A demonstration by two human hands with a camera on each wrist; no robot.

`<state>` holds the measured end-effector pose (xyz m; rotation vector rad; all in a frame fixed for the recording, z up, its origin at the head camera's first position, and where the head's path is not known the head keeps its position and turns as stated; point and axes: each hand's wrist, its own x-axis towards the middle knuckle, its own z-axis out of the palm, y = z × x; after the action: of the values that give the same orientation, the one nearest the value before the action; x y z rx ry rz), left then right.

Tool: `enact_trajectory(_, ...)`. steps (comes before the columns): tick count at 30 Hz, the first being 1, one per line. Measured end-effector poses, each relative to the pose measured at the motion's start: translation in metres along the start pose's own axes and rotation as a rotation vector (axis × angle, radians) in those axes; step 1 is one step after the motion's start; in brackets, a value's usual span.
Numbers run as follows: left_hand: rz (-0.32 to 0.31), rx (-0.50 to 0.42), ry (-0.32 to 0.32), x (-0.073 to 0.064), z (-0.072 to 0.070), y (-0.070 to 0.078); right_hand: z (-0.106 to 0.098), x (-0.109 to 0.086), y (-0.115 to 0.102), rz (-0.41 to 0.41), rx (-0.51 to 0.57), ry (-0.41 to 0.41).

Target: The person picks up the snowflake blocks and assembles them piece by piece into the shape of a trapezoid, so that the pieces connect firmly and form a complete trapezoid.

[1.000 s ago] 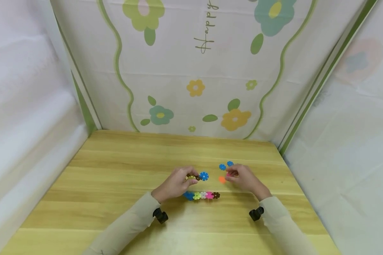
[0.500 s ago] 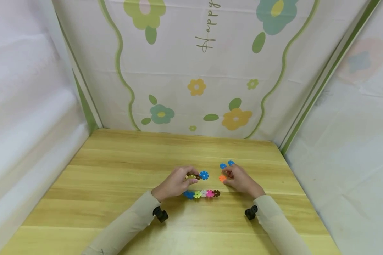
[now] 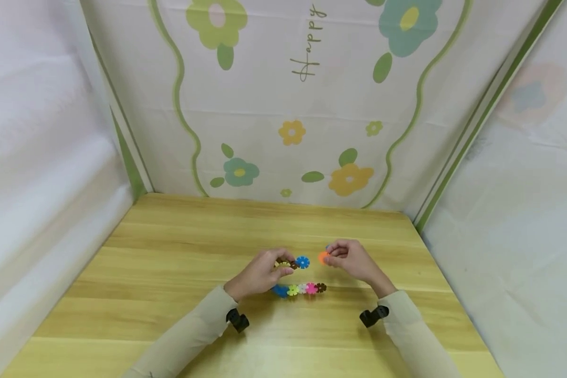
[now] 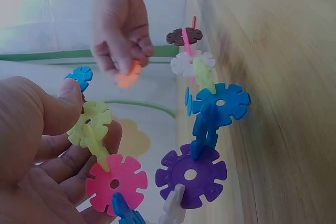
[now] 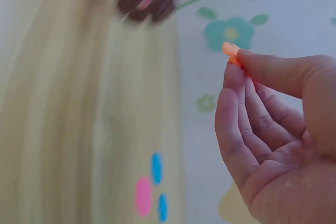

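My left hand (image 3: 264, 268) holds a chain of interlocking snowflake discs, thumb and fingers at its upper end by a yellow-green disc (image 4: 92, 121). A blue disc (image 3: 303, 262) ends the chain beyond the fingertips. Pink (image 4: 116, 183) and purple (image 4: 191, 174) discs hang lower; the bottom of the bend is out of frame in the left wrist view. The chain's other stretch, with a brown disc (image 3: 321, 288) at its end, runs low along the table. Thumb and fingertips of my right hand (image 3: 356, 260) pinch an orange disc (image 5: 230, 49), held apart from the blue end disc.
Loose on the wooden table (image 3: 208, 231) lie a pink disc (image 5: 143, 196) and two blue discs, an upper one (image 5: 157, 168) and a lower one (image 5: 163, 207). A flower-printed cloth (image 3: 260, 105) stands behind the table, with white cloth at both sides.
From beside the loose pink disc, my right hand has moved to the orange disc, picked it up and carried it a little left. The left hand and its chain stay nearly still.
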<state>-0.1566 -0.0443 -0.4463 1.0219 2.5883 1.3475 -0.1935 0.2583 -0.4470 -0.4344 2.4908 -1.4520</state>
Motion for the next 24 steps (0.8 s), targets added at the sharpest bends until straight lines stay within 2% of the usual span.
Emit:
enact_trajectory(5, 0.006, 0.001, 0.010, -0.001, -0.002, 0.002, 0.001, -0.011, -0.026, 0.029, 0.127, -0.021)
enact_trajectory(10, 0.001, 0.003, 0.012, 0.000, -0.001, 0.003, 0.004, -0.021, -0.042, 0.048, 0.217, -0.036)
enact_trajectory(18, 0.035, 0.025, 0.045, 0.003, 0.002, 0.004, 0.009, -0.027, -0.055, 0.042, 0.191, -0.034)
enact_trajectory(24, 0.070, 0.117, 0.078, 0.004, 0.005, 0.005, 0.012, -0.028, -0.061, 0.067, 0.145, -0.008)
